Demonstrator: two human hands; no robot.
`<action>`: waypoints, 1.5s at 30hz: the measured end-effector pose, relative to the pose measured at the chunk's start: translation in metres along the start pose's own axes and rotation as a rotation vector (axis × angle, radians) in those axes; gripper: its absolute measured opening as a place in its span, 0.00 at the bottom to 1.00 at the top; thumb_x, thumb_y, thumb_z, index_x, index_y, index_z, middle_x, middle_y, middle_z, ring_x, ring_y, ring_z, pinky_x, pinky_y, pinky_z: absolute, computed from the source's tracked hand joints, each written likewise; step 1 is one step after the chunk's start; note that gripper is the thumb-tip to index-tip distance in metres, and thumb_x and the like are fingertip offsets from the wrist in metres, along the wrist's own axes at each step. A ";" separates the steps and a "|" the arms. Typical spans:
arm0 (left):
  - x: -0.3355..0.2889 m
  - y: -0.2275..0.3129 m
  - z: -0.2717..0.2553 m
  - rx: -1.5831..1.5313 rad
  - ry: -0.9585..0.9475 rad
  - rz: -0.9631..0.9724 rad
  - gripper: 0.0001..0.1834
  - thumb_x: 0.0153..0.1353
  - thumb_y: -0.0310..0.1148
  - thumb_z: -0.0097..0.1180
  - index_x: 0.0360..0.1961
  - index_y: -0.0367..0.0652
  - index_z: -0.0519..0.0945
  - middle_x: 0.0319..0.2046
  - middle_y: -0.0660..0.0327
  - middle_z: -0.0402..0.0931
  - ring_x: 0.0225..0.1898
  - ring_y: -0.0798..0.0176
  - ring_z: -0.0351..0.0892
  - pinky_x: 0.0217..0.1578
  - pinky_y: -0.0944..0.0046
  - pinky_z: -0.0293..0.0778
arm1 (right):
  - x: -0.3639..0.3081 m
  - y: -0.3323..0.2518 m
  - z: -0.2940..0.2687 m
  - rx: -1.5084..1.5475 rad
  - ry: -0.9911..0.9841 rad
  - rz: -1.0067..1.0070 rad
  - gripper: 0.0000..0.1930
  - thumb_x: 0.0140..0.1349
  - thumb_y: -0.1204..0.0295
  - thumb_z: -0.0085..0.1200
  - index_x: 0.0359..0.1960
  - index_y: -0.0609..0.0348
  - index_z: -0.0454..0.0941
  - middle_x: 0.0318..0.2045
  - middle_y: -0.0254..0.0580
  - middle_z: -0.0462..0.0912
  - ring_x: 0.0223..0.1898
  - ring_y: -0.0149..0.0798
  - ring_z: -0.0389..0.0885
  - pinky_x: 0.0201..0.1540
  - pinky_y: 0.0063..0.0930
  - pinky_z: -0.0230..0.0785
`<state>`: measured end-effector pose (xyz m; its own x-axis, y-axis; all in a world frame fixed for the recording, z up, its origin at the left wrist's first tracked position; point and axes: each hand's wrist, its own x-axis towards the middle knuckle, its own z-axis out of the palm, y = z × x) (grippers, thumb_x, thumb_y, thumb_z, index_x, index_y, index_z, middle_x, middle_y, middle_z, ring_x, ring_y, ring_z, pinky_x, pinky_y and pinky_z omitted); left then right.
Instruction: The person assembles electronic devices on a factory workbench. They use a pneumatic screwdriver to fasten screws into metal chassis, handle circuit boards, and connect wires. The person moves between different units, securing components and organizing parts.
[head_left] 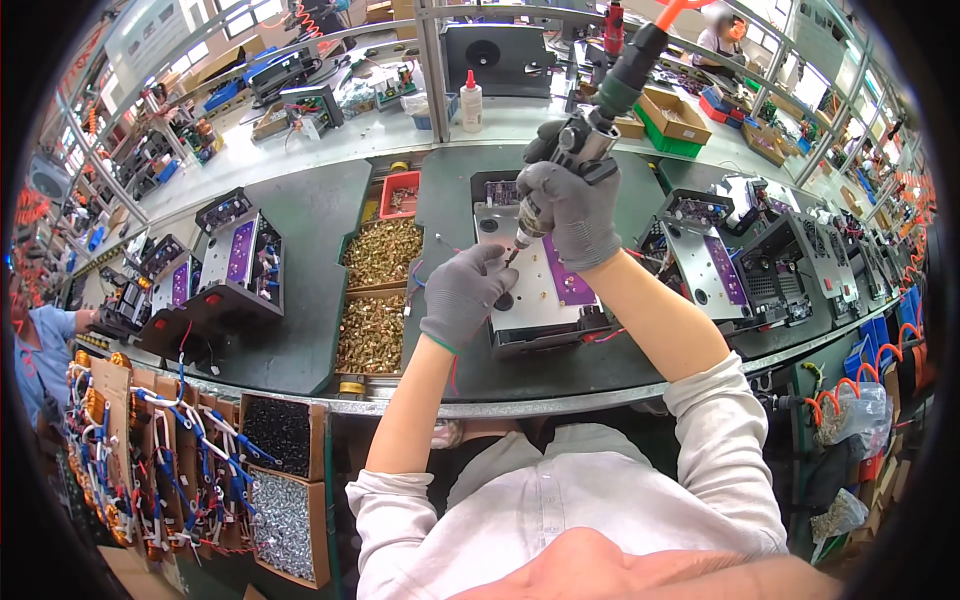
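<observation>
My right hand [582, 208], in a grey glove, is wrapped round a pneumatic screwdriver [590, 140] that hangs from above and points down and to the left. Its bit comes down over a metal chassis [535, 290] with a silver plate and a purple circuit board [570, 283]. My left hand [467, 291], also gloved, pinches close beside the bit's tip, over the left side of the chassis. Whatever is between its fingertips is too small to make out. Thin red wires stick out from the chassis edges.
Left of the chassis stand boxes of brass-coloured fasteners [375, 335] and a red bin [400, 194]. Similar units [235, 262] sit left and right along the line. Below left are a box of silver screws [288, 525] and hanging cables [170, 450]. A white bottle [471, 103] stands behind.
</observation>
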<state>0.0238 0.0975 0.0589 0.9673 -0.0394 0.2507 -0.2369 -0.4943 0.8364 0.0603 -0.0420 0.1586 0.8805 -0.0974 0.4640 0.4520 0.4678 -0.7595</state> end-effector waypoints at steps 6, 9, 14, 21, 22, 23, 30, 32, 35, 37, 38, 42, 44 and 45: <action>0.001 -0.004 0.006 -0.282 -0.033 -0.104 0.14 0.55 0.28 0.62 0.42 0.34 0.81 0.24 0.59 0.82 0.20 0.75 0.78 0.21 0.73 0.72 | -0.001 -0.003 0.004 0.038 0.021 -0.012 0.18 0.44 0.87 0.54 0.39 0.62 0.72 0.28 0.38 0.77 0.19 0.24 0.72 0.18 0.17 0.64; 0.001 -0.012 0.010 -0.204 0.038 -0.017 0.11 0.55 0.26 0.62 0.40 0.35 0.82 0.24 0.60 0.81 0.20 0.75 0.78 0.20 0.74 0.72 | -0.002 -0.003 0.005 0.026 0.018 -0.002 0.18 0.44 0.87 0.54 0.39 0.62 0.72 0.28 0.38 0.77 0.18 0.25 0.72 0.18 0.17 0.64; -0.003 0.004 0.008 -0.215 0.055 -0.022 0.09 0.55 0.25 0.61 0.39 0.36 0.82 0.22 0.61 0.80 0.18 0.74 0.78 0.18 0.73 0.72 | -0.003 -0.001 0.003 0.064 0.033 0.014 0.18 0.44 0.87 0.54 0.39 0.62 0.72 0.28 0.39 0.77 0.17 0.25 0.71 0.17 0.18 0.63; -0.003 0.006 0.008 -0.216 0.038 -0.018 0.09 0.55 0.25 0.60 0.39 0.37 0.82 0.22 0.62 0.80 0.17 0.74 0.78 0.17 0.72 0.72 | -0.003 0.003 -0.003 0.058 0.007 0.096 0.18 0.43 0.87 0.54 0.38 0.61 0.72 0.28 0.39 0.77 0.19 0.25 0.72 0.18 0.18 0.64; -0.003 0.004 0.009 -0.220 0.046 -0.001 0.09 0.55 0.25 0.60 0.39 0.37 0.82 0.22 0.62 0.80 0.17 0.73 0.78 0.17 0.72 0.72 | -0.004 0.001 -0.002 0.056 -0.002 0.091 0.18 0.43 0.87 0.55 0.38 0.61 0.72 0.28 0.38 0.77 0.19 0.24 0.72 0.18 0.18 0.65; -0.003 0.001 0.011 -0.223 0.054 0.017 0.10 0.55 0.25 0.60 0.39 0.37 0.82 0.22 0.62 0.80 0.17 0.73 0.78 0.17 0.72 0.72 | -0.004 0.000 -0.001 0.054 -0.010 0.086 0.18 0.43 0.87 0.55 0.38 0.61 0.72 0.28 0.38 0.77 0.20 0.24 0.72 0.19 0.18 0.65; 0.004 -0.015 0.009 0.008 0.050 0.208 0.10 0.56 0.26 0.59 0.40 0.37 0.82 0.25 0.60 0.82 0.19 0.72 0.80 0.21 0.71 0.75 | -0.007 0.000 0.001 -0.021 -0.226 0.024 0.19 0.44 0.86 0.56 0.42 0.63 0.73 0.31 0.39 0.80 0.29 0.26 0.78 0.31 0.21 0.73; 0.006 -0.013 0.007 0.039 0.049 0.200 0.11 0.55 0.32 0.60 0.40 0.41 0.83 0.25 0.56 0.81 0.24 0.65 0.82 0.27 0.66 0.76 | -0.009 0.000 0.003 -0.029 -0.319 0.019 0.20 0.45 0.85 0.56 0.43 0.63 0.73 0.32 0.39 0.80 0.31 0.27 0.78 0.33 0.21 0.74; -0.001 -0.003 0.003 -0.239 0.024 0.009 0.12 0.55 0.37 0.61 0.38 0.42 0.83 0.23 0.55 0.80 0.25 0.61 0.81 0.30 0.63 0.76 | -0.010 0.005 0.008 -0.085 -0.264 -0.026 0.19 0.45 0.86 0.57 0.43 0.63 0.74 0.31 0.38 0.80 0.30 0.26 0.78 0.34 0.21 0.74; -0.011 0.006 -0.003 -0.332 0.092 -0.121 0.13 0.56 0.40 0.61 0.36 0.41 0.83 0.21 0.56 0.79 0.23 0.62 0.79 0.29 0.63 0.74 | -0.009 0.006 0.005 -0.088 -0.201 -0.039 0.19 0.45 0.86 0.57 0.42 0.63 0.74 0.31 0.37 0.80 0.30 0.26 0.78 0.34 0.20 0.73; -0.017 0.007 -0.008 -0.275 0.175 -0.160 0.14 0.56 0.41 0.61 0.34 0.40 0.83 0.20 0.57 0.78 0.22 0.62 0.77 0.28 0.63 0.73 | -0.007 0.008 0.002 -0.075 -0.162 -0.055 0.19 0.45 0.86 0.57 0.42 0.63 0.74 0.31 0.37 0.79 0.30 0.26 0.77 0.33 0.20 0.73; -0.042 0.010 -0.021 0.063 -0.008 -0.302 0.20 0.59 0.47 0.58 0.27 0.38 0.82 0.16 0.59 0.75 0.18 0.68 0.72 0.23 0.65 0.68 | 0.001 0.010 -0.007 -0.057 -0.043 -0.066 0.18 0.46 0.87 0.56 0.41 0.62 0.74 0.31 0.37 0.79 0.30 0.25 0.77 0.32 0.19 0.72; -0.045 0.013 -0.013 -0.164 -0.071 -0.389 0.23 0.60 0.50 0.56 0.22 0.37 0.80 0.13 0.60 0.70 0.19 0.70 0.71 0.22 0.65 0.65 | 0.005 0.011 -0.008 -0.053 -0.013 -0.077 0.17 0.46 0.88 0.56 0.40 0.62 0.73 0.31 0.37 0.79 0.30 0.25 0.77 0.31 0.18 0.72; -0.047 0.008 -0.007 -0.295 -0.048 -0.394 0.24 0.60 0.50 0.56 0.22 0.37 0.80 0.13 0.60 0.68 0.18 0.70 0.70 0.22 0.65 0.65 | 0.005 0.010 -0.007 -0.066 0.004 -0.072 0.17 0.46 0.88 0.56 0.40 0.62 0.73 0.31 0.37 0.79 0.29 0.25 0.77 0.30 0.18 0.72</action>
<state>-0.0246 0.1011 0.0575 0.9900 0.0576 -0.1290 0.1384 -0.2126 0.9673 0.0705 -0.0442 0.1499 0.8461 -0.1321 0.5164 0.5222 0.4004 -0.7530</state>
